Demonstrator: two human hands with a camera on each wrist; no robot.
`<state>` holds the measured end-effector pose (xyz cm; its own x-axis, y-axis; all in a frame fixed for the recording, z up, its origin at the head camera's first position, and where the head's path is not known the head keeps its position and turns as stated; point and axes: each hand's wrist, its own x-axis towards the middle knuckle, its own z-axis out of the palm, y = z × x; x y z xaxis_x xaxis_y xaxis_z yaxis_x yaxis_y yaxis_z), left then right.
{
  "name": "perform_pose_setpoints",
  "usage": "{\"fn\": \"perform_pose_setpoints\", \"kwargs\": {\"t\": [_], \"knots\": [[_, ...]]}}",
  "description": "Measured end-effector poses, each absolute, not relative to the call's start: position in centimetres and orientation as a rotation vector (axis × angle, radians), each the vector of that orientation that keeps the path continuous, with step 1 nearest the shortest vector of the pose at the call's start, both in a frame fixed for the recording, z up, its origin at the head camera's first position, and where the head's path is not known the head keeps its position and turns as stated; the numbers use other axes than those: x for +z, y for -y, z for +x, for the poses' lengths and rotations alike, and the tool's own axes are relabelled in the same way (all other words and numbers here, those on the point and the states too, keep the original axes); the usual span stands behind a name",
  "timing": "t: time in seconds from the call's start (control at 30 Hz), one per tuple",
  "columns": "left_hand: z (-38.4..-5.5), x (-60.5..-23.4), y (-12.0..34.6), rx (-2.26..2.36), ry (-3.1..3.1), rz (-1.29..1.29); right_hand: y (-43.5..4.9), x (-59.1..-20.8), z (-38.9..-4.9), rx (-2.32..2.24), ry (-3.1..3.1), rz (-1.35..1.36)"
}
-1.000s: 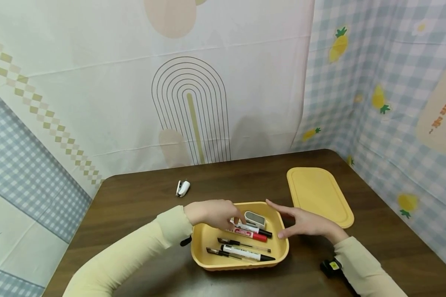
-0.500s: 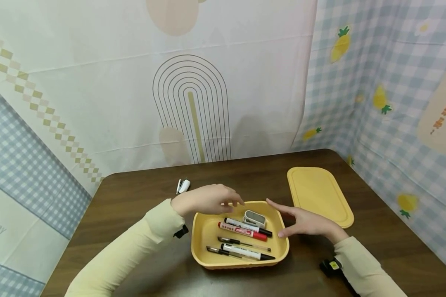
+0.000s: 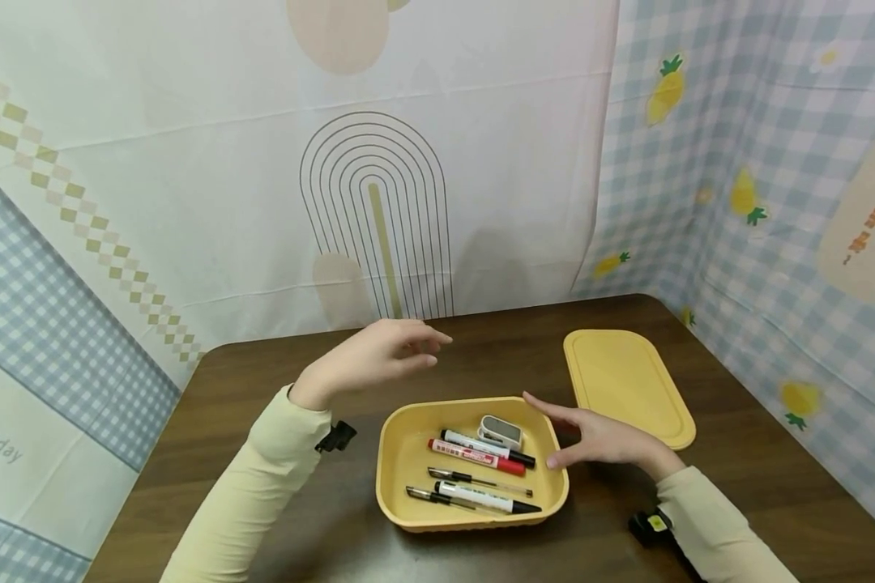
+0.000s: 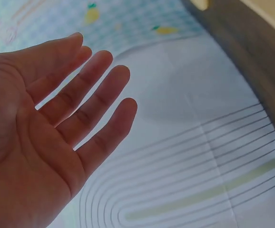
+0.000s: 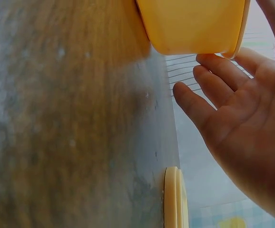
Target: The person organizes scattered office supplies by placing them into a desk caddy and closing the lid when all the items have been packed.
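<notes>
My left hand (image 3: 379,356) hovers above the back of the table, its fingers slightly bent and apart. Nothing lies in that palm, as the left wrist view confirms. A yellow plastic box (image 3: 390,478) stands below and to its right. Inside lie a red marker (image 3: 476,457), two black-and-white markers, two clear pens with black caps and a small white-and-grey object (image 3: 501,431). At the box's right end, my right hand (image 3: 605,441) touches the back corner and right rim with spread fingers and thumb. In the right wrist view, its fingers (image 5: 218,71) lie along the box's outside.
A flat yellow lid (image 3: 627,385) lies on the brown wooden table (image 3: 277,356) at the back right. Behind the table hangs a patterned cloth (image 3: 510,202). Black camera mounts (image 3: 337,437) sit on both wrists.
My left hand has risen out of the box and moved back and left, away from the markers. It now covers where a small white stapler was seen. The right hand stays put.
</notes>
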<state>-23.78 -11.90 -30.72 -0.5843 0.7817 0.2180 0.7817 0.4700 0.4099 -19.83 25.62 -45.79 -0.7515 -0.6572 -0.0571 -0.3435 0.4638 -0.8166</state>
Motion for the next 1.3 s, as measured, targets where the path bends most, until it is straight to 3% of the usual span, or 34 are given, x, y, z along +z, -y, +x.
{"fn": "perform_pose_setpoints", "kwargs": {"t": [1.3], "knots": [[-26.0, -33.3, 17.2, -1.457, 2.042, -0.623, -25.7, -45.9, -19.9, -1.191, -2.333, -0.813]]}}
